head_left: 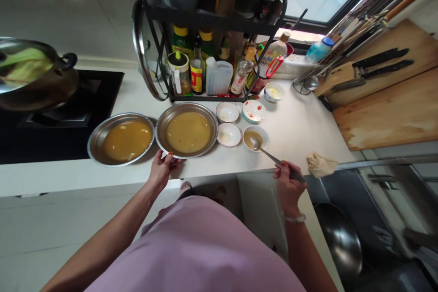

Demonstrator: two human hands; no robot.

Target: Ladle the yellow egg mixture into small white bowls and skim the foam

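Bottle labels (196, 78) illegible. Left hand (163, 168): fingers parted, touching steel basin (214, 128) rim. Right hand (289, 187): curled tight round metal spoon (273, 158) handle.

The head camera looks out from above the wearer's pink shirt (201, 251), forward and steeply down onto the counter (290, 121). It is near enough that both forearms (116, 226) enter from below, yet wide enough to span from the stove (111, 86) left of the left hand (161, 171) to the wooden board (393, 96) beyond the right hand (290, 187).
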